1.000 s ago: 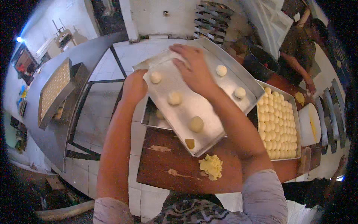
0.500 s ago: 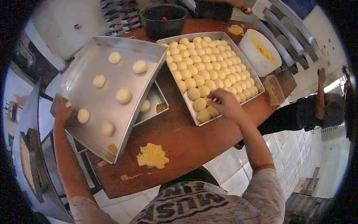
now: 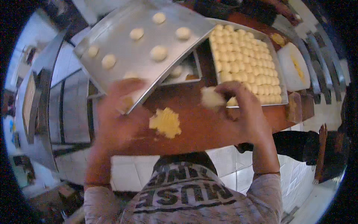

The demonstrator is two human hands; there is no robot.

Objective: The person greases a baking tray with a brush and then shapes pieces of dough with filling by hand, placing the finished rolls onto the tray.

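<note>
My right hand (image 3: 246,106) pinches a pale dough ball (image 3: 212,98) between thumb and fingers, just off the front left corner of a metal tray (image 3: 259,106) packed with rows of dough balls (image 3: 244,59). Smeared by motion, my left hand (image 3: 121,102) is over the near corner of a second metal tray (image 3: 123,31); its fingers cannot be made out. Several dough balls lie spaced apart in that tray, among them one at its left edge (image 3: 93,51). The left hand partly hides another ball (image 3: 130,75) near the corner.
Under the spaced tray, another tray (image 3: 194,79) holds a dough ball. A patch of yellow crumbs (image 3: 165,122) lies on the reddish table (image 3: 201,130). A white tub (image 3: 294,69) and a clear container (image 3: 294,108) stand at the right. Another person (image 3: 294,147) is beyond them.
My left hand has let go of a ball at the tray's left edge and moved to its near corner. My right hand has taken a ball from the full tray. The whole view has shifted.
</note>
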